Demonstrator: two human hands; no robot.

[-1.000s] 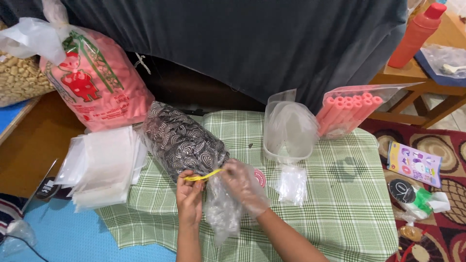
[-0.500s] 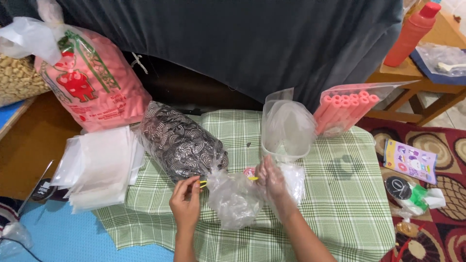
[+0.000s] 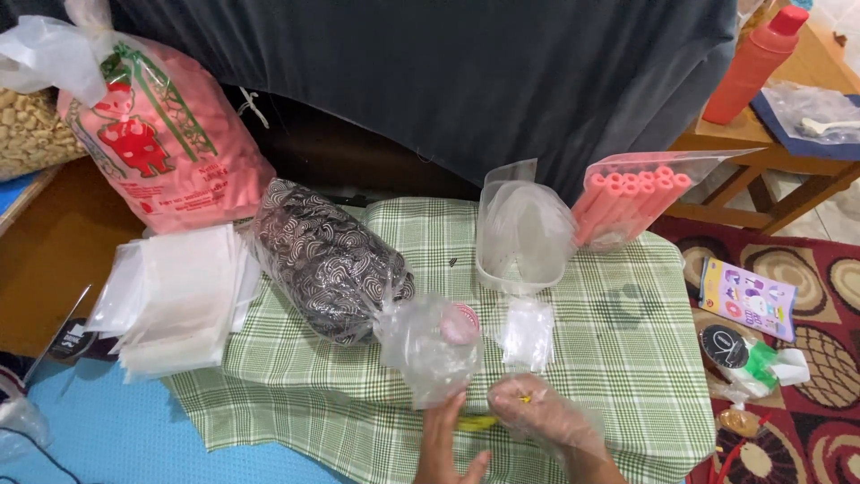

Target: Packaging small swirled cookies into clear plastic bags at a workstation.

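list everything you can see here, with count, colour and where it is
checked cloth: one, green and white, over the table
patterned bag: one, black and white, lying left of centre
clear bag: one, crumpled, just above the hands
flat plastic bags: a stack, whitish, left edge of the cloth
big printed bag: one, pink, far left
tub with clear bag: one, centre
foam tubes: a bagful, pink, right of the tub
bottle: one, red, top right
left hand: bare, bottom centre
right hand: in a clear glove, beside it
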